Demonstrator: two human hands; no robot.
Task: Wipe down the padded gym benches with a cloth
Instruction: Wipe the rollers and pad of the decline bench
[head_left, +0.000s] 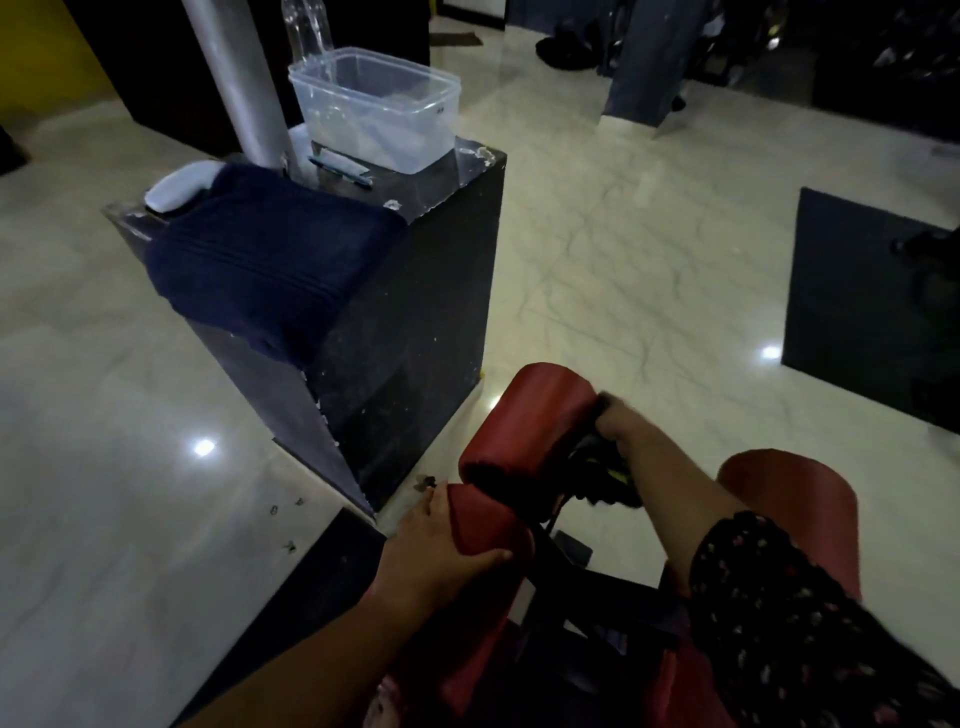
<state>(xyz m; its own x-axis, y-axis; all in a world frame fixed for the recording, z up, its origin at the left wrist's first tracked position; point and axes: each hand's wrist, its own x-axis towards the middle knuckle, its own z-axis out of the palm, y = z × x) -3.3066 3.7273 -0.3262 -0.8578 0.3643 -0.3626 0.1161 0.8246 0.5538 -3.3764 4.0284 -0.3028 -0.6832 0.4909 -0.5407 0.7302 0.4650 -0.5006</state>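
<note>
The right hand (618, 431) curls round a limp dark cloth (597, 470) at the upper roller pad (530, 421) (soft padding, likely to spin), while the left hand (441, 551) clasps the lower roller pad (485, 519).

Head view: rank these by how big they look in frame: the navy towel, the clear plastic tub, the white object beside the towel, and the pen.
1. navy towel
2. clear plastic tub
3. white object
4. pen
The towel lies nearer the camera than the tub, so its lead may be overstated.
</note>
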